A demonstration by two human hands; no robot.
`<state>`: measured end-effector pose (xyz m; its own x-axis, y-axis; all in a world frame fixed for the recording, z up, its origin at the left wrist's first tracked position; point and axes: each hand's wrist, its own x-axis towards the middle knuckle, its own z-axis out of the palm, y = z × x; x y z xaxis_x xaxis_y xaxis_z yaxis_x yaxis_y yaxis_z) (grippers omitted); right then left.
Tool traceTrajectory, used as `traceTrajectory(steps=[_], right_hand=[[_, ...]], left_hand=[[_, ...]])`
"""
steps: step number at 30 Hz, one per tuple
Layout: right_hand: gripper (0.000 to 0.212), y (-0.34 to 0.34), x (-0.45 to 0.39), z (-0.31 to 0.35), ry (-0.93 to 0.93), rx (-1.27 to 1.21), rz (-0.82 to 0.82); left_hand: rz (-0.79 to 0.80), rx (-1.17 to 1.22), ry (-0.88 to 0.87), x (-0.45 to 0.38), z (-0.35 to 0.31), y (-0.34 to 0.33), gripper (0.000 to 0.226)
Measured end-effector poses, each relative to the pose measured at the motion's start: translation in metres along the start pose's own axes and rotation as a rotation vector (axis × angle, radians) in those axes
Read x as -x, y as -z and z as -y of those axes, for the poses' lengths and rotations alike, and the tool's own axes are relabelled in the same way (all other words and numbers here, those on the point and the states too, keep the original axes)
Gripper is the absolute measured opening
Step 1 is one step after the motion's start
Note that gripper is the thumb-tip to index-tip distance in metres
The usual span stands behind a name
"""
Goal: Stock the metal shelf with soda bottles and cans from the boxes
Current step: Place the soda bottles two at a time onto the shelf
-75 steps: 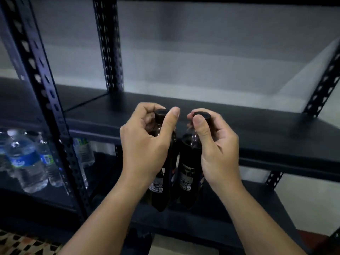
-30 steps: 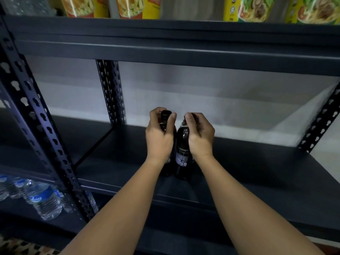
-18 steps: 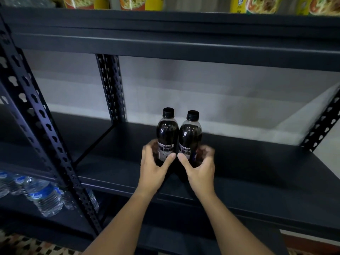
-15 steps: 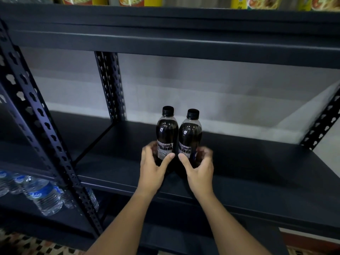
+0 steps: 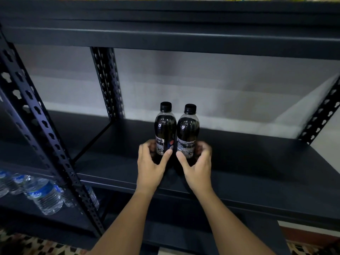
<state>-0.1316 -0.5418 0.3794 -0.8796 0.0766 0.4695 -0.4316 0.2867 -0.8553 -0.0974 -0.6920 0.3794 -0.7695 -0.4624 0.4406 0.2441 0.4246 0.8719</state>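
My left hand (image 5: 150,165) cups the base of the left soda bottle (image 5: 165,132), fingers curled round it; my right hand (image 5: 197,165) grips the right soda bottle (image 5: 188,134) likewise. Both stand upright, touching, mid-shelf (image 5: 257,162), directly ahead of my palms.

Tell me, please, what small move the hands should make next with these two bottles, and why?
Probably let go and draw both hands back. The left bottle and right bottle already stand upright, side by side on the shelf, while the left hand and right hand only cup their lower parts.
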Motion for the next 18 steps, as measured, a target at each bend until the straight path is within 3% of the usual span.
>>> traceTrajectory(steps=[5,10,18], right_hand=[[0.072,-0.0003,0.0023,-0.0008,0.020,0.026,0.058],[0.073,0.0006,0.0004,0.0004,0.005,0.011,0.123],[0.066,0.0005,-0.0008,0.0011,-0.024,-0.009,-0.010]], left_hand=[[0.018,-0.022,-0.047,0.0014,0.0002,0.0005,0.043],[0.081,0.008,-0.030,-0.0003,0.0000,0.0009,0.053],[0.052,-0.016,-0.056,-0.0016,0.0031,-0.0001,0.048]])
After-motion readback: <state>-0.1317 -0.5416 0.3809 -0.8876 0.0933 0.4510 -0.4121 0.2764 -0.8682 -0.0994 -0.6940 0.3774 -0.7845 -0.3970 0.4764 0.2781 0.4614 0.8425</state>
